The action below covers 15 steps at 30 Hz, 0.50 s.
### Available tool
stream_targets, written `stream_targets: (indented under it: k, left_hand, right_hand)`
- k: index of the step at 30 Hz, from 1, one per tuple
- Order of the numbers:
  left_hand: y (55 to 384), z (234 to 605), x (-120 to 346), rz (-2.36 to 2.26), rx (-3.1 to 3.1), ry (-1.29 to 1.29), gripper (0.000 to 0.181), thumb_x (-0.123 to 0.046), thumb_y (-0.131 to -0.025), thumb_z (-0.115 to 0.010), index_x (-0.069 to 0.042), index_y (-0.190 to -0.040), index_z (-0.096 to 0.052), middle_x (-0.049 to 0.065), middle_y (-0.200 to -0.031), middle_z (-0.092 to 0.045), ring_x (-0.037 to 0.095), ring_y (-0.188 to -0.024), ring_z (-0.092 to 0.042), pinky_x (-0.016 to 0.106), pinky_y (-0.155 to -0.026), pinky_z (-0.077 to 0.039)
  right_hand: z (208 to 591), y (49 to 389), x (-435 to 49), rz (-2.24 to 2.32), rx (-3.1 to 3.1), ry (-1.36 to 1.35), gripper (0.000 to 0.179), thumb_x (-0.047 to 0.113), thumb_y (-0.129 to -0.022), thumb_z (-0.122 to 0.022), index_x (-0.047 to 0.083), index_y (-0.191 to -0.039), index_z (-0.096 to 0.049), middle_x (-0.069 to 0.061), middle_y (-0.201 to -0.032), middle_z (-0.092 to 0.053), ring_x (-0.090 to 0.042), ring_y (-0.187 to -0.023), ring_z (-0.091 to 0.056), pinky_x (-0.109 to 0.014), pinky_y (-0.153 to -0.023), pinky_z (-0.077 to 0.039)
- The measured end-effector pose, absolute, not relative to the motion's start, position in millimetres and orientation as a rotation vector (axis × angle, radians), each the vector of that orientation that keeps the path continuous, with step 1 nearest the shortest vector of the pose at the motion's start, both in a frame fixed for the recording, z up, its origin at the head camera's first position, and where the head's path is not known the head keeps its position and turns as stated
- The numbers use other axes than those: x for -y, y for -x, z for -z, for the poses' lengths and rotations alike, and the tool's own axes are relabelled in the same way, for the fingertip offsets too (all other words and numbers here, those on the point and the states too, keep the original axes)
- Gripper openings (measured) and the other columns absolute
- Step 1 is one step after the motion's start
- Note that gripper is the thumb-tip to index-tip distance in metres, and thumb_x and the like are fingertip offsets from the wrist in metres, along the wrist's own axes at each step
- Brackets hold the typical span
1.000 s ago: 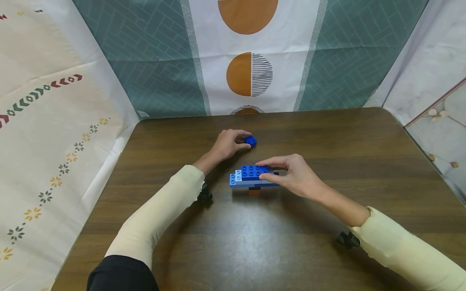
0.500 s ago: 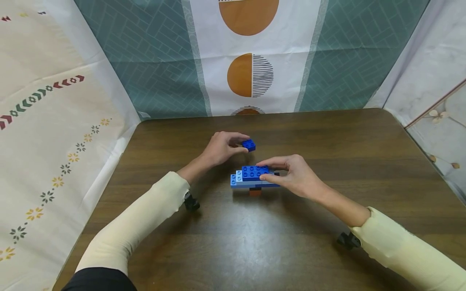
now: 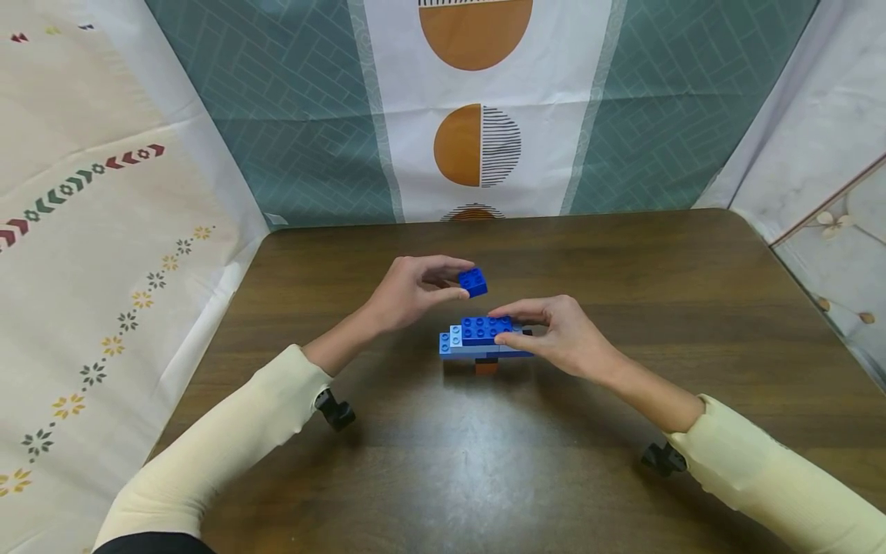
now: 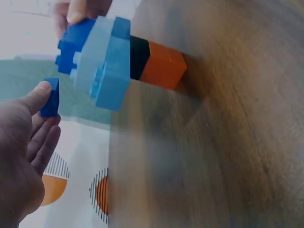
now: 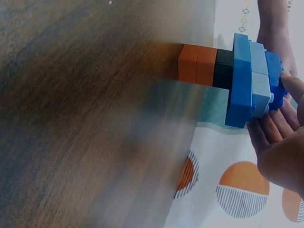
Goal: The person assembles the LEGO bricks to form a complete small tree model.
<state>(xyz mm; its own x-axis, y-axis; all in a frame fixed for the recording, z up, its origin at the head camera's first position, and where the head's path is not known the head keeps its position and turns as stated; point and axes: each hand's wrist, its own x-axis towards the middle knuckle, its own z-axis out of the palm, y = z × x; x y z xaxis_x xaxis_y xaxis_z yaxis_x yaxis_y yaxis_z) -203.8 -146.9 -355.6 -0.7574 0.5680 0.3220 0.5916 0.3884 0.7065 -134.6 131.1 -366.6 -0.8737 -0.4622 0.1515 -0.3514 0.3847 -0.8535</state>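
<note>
My left hand (image 3: 408, 291) pinches a small dark-blue toy brick (image 3: 473, 282) between thumb and fingers, held in the air behind and above a brick structure. That structure has a stem of orange bricks (image 5: 196, 65) with a black brick (image 5: 223, 69) above them. Across the stem lie wider light- and mid-blue bricks (image 4: 113, 71), topped by a dark-blue brick (image 3: 477, 329) with studs showing. My right hand (image 3: 561, 335) grips the right end of this top brick, thumb in front and fingers behind. In the left wrist view the small brick is apart from the structure.
The structure stands upright on a brown wooden table (image 3: 443, 462). Patterned cloths hang behind the table (image 3: 304, 115) and along its left (image 3: 138, 308) and right sides. A small black device (image 3: 335, 410) is strapped under each wrist.
My left hand has lifted the small dark-blue brick off the table's far part and drawn it nearer the structure, its forearm swinging left. My right hand has stayed on the top brick.
</note>
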Motion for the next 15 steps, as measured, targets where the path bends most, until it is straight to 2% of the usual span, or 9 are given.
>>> stream_targets:
  k: [8,12,15]
  left_hand:
    - [186.0,349.4,149.4,1.420,2.544,1.182,0.043,-0.015,-0.094,-0.084,-0.009,-0.135,-0.073,0.003,-0.127,-0.075,0.017,-0.102,-0.073,0.038,-0.094,-0.061]
    - [179.2,347.9,147.3,1.467,2.503,1.260,0.042,-0.011,-0.093,-0.084,-0.007,-0.134,-0.073,0.004,-0.126,-0.075,0.024,-0.103,-0.073,0.035,-0.094,-0.060]
    - [175.7,348.3,144.7,1.474,2.493,1.319,0.043,-0.010,-0.093,-0.084,-0.005,-0.134,-0.073,0.004,-0.126,-0.076,0.022,-0.104,-0.074,0.034,-0.095,-0.060]
  right_hand:
    - [365.9,134.4,-130.7,1.517,-2.513,0.731,0.036,0.017,-0.092,-0.086,0.010,-0.127,-0.079,-0.010,-0.126,-0.076,-0.030,-0.118,-0.072,-0.052,-0.098,-0.059]
    - [366.0,135.5,-131.0,1.512,-2.515,0.727,0.039,0.017,-0.092,-0.086,0.007,-0.128,-0.077,-0.012,-0.126,-0.075,-0.031,-0.119,-0.072,-0.052,-0.099,-0.058]
    - [366.6,136.9,-131.4,1.513,-2.510,0.728,0.041,0.016,-0.091,-0.087,0.003,-0.128,-0.076,-0.013,-0.125,-0.076,-0.032,-0.117,-0.073,-0.051,-0.098,-0.058]
